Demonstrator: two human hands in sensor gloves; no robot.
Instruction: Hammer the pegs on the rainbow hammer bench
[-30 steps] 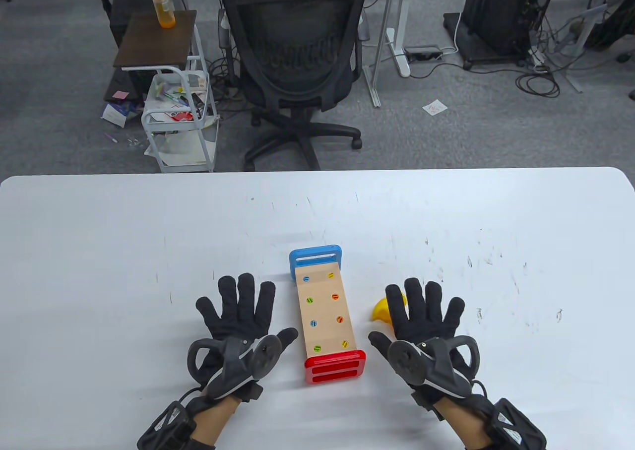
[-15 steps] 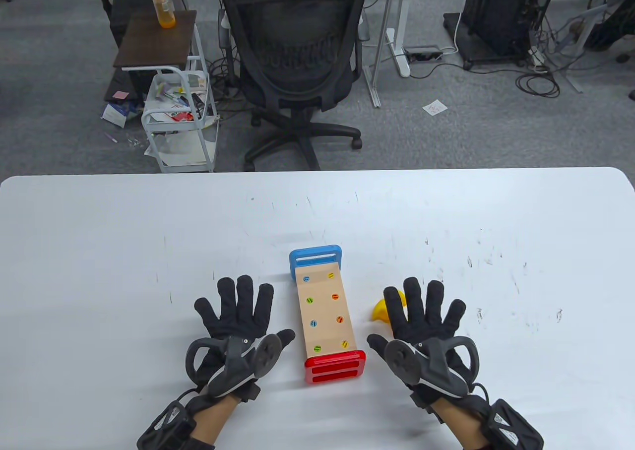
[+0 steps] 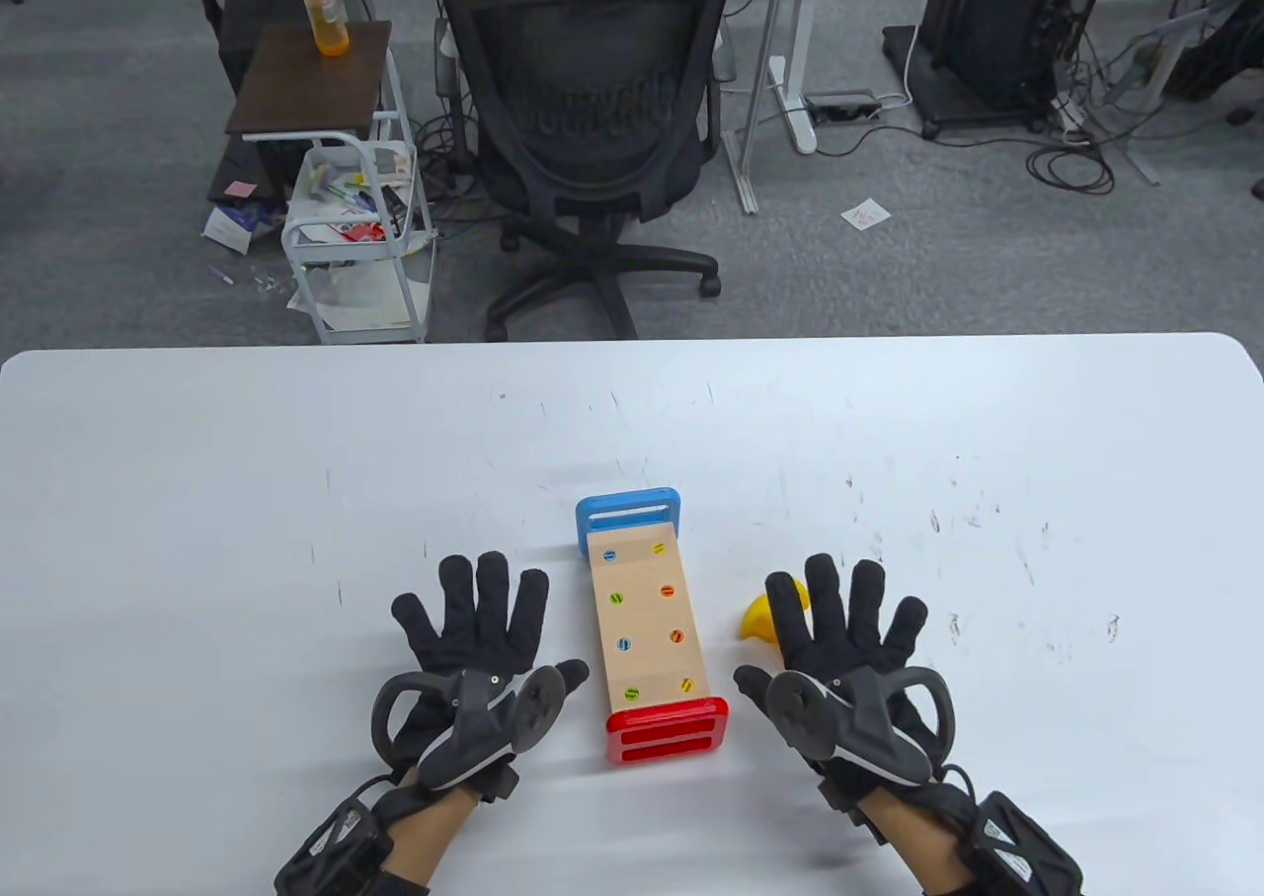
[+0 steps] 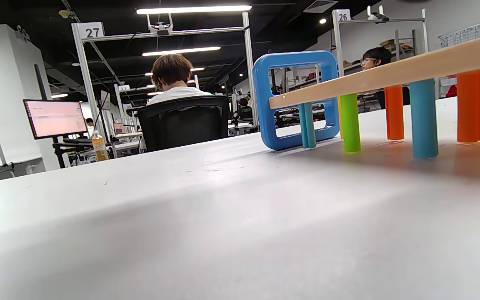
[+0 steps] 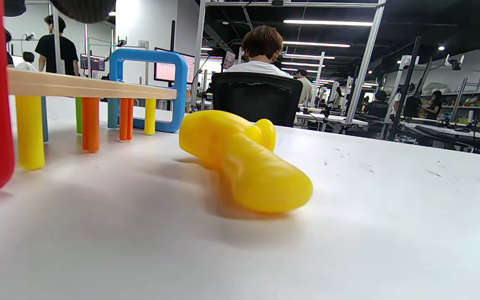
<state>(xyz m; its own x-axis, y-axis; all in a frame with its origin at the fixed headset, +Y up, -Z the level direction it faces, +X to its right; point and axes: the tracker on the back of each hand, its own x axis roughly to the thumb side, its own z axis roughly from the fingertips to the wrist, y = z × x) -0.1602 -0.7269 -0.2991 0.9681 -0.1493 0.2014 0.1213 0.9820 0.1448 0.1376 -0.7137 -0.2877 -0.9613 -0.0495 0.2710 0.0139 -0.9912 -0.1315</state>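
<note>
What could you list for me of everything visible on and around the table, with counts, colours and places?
hammer bench: one, wooden top, blue far end, red near end, table centre.
pegs: eight, blue, yellow, green, orange, tops flush with the bench top.
hammer: one, yellow, lying right of the bench, partly under the right hand.
table: one, white.
office chair: one, black, behind the table.
bottle: one, orange, on the side table far left.
left hand: black glove, flat, left of the bench.
right hand: black glove, flat.

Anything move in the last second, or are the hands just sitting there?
Nothing really changed. The left hand and right hand stay spread flat on the table, shifting only slightly. Bench and yellow hammer are untouched; nothing gripped or released.
</note>
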